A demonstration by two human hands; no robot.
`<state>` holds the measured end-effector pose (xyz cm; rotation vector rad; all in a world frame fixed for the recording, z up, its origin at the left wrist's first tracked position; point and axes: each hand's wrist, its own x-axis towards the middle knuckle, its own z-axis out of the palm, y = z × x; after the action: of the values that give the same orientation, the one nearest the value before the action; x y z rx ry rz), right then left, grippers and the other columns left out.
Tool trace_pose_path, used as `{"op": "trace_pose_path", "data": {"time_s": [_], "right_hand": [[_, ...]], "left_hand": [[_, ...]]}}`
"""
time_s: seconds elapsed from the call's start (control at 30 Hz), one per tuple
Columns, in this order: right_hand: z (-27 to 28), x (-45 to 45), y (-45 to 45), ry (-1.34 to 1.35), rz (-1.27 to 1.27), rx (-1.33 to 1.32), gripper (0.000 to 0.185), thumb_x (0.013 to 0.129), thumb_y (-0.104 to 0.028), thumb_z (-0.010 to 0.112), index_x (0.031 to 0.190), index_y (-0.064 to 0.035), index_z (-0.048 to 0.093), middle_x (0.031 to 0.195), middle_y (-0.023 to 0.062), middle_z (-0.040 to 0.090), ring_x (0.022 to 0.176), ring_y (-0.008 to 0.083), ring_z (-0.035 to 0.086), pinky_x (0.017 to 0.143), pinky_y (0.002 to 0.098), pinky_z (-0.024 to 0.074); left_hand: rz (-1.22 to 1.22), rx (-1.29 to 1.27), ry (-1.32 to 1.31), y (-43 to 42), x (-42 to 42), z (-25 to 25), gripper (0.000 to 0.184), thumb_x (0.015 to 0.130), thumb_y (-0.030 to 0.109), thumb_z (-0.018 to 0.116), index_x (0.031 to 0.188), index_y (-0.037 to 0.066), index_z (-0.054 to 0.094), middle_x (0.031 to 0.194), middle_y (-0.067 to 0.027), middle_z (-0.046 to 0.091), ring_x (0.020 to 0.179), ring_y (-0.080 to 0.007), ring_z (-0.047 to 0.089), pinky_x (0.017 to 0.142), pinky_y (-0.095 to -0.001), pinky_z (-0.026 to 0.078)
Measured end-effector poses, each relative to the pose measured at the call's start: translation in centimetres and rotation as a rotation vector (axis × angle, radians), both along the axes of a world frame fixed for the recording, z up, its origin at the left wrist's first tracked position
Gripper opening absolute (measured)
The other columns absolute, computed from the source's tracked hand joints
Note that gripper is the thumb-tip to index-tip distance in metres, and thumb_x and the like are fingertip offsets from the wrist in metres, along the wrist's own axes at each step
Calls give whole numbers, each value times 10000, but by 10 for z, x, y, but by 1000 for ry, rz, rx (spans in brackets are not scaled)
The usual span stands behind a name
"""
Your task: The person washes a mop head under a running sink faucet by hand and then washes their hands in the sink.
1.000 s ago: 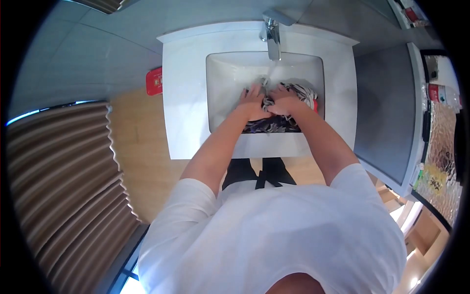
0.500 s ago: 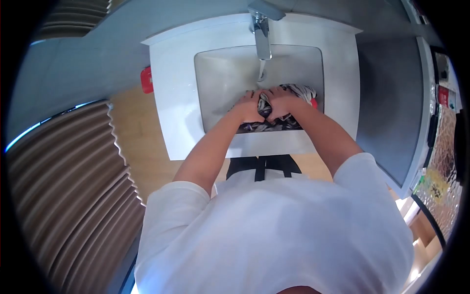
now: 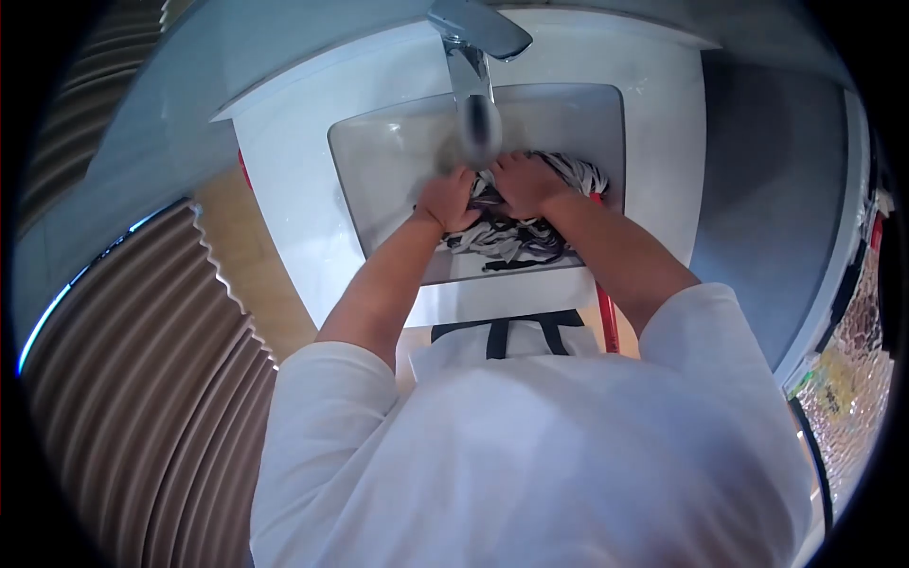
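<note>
A mop with black, white and grey cloth strands (image 3: 507, 239) lies bunched in the basin of the white sink (image 3: 653, 189). Its red handle (image 3: 607, 317) runs over the front rim beneath my right forearm. My left hand (image 3: 449, 199) grips strands at the left of the bundle, with its thumb toward the middle. On top of the bundle, my right hand (image 3: 526, 184) is curled over more strands. The silver faucet (image 3: 473, 90) reaches over the basin just beyond my hands. Its spout hides whether water is running.
A brown pleated curtain (image 3: 142, 379) hangs at the left. Part of a red object (image 3: 245, 170) shows beside the sink's left edge. A grey panel (image 3: 776, 180) stands to the right, with textured glass (image 3: 847, 379) beyond it.
My hands have moved apart and the squeezed strands between them have loosened and spread. More of the red handle shows. The view has shifted closer to the faucet.
</note>
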<state>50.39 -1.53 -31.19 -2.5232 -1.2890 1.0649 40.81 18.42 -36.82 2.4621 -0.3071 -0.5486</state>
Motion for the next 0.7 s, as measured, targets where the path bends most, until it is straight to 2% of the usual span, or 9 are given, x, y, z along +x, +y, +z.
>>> {"op": "trace_pose_path", "data": {"time_s": [0.13, 0.37, 0.57, 0.7], "right_hand": [[-6, 4, 0, -26, 20, 35, 698, 770, -484, 773, 1232, -7, 557, 1212, 205, 628, 1107, 392, 631, 886, 483, 559], [-17, 5, -1, 17, 41, 56, 721, 784, -513, 759, 1243, 5, 554, 1195, 208, 646, 1109, 381, 643, 903, 485, 552], [-10, -1, 3, -32, 51, 23, 754, 812, -564, 728, 1274, 4, 546, 1195, 195, 653, 1117, 391, 637, 952, 476, 529], [16, -12, 9, -79, -2, -76, 788, 815, -557, 722, 1333, -2, 510, 1334, 194, 574, 1274, 366, 530, 1020, 512, 475]], "left_hand": [[-76, -36, -49, 4, 8, -5, 668, 675, 316, 799, 1214, 17, 544, 1294, -183, 556, 934, -416, 663, 778, -522, 553], [-80, -86, -39, 6, 9, -11, 628, 683, 303, 789, 1187, 26, 535, 1305, -187, 559, 941, -415, 661, 793, -530, 543], [-50, 12, -66, 4, 5, -3, 697, 729, 320, 772, 1312, 38, 515, 1324, -192, 540, 1010, -423, 650, 859, -525, 540], [23, 60, 148, -2, 11, 36, 763, 745, 343, 766, 1395, 65, 476, 1435, -158, 483, 1178, -395, 589, 980, -501, 503]]}}
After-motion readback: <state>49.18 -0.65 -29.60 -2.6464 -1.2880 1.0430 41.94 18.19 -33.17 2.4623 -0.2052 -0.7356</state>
